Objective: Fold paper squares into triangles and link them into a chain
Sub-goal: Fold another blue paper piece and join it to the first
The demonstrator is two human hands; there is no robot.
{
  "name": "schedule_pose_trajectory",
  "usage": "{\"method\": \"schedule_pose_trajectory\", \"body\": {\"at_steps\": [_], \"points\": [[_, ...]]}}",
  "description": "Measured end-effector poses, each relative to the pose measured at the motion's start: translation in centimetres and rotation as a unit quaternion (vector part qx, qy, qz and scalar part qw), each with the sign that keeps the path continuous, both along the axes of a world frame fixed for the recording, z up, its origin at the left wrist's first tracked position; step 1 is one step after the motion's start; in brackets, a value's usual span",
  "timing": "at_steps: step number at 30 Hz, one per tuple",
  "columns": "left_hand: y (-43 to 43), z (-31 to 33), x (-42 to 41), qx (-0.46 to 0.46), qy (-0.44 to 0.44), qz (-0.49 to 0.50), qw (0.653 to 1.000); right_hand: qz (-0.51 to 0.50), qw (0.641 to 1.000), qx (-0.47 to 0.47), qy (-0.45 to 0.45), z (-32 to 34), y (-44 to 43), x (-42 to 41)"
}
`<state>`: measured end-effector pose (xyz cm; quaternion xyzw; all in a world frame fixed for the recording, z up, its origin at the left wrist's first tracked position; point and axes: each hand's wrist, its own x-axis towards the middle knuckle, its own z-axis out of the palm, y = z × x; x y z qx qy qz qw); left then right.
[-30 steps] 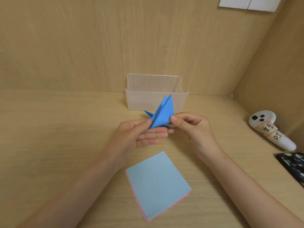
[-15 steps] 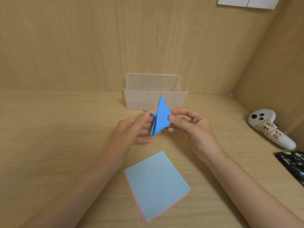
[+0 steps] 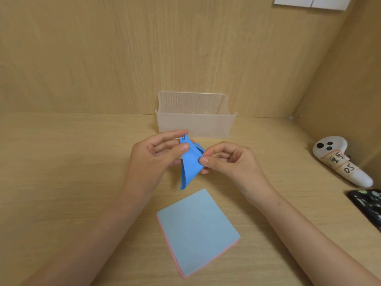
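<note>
1. The left hand (image 3: pixel 156 155) pinches the folded paper (image 3: pixel 190 164) near its top; the right hand (image 3: pixel 228 162) pinches its right corner. It hangs point-down above the desk (image 3: pixel 61 172).
2. Bare desk spreads wide to the left; walls (image 3: pixel 340 69) close the back and right.
3. The controller (image 3: pixel 329 148) has a label (image 3: pixel 341 165) reading "DS"; the marks above are unclear.
4. A clear box (image 3: pixel 195 124) stands just behind the hands, a paper stack (image 3: pixel 198 230) in front, and a phone (image 3: pixel 369 205) far right.

white controller (image 3: pixel 340 162) | taped label: handwritten "DS" | marks above it unreadable
</note>
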<state>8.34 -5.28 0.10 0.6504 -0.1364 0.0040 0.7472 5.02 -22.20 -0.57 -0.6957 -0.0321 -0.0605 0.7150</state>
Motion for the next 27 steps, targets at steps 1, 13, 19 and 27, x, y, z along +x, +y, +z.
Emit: {"method": "schedule_pose_trajectory", "body": {"at_steps": [1, 13, 19, 27], "points": [[-0.01, 0.01, 0.00, 0.002, -0.005, 0.005, 1.000, 0.002, 1.000, -0.002, 0.000, 0.06, 0.04, -0.05], [-0.29, 0.04, -0.06, -0.008, 0.012, 0.044, 0.999, 0.008, 0.999, 0.007, 0.030, 0.34, -0.18, -0.25], [-0.38, 0.04, -0.12, -0.007, 0.006, 0.060, 0.998, 0.001, 0.999, -0.017, 0.046, 0.51, -0.33, -0.25], [-0.49, 0.25, -0.35, 0.009, -0.010, 0.061, 0.998, 0.029, 0.997, -0.036, 0.064, 0.95, -0.57, -0.39]]}}
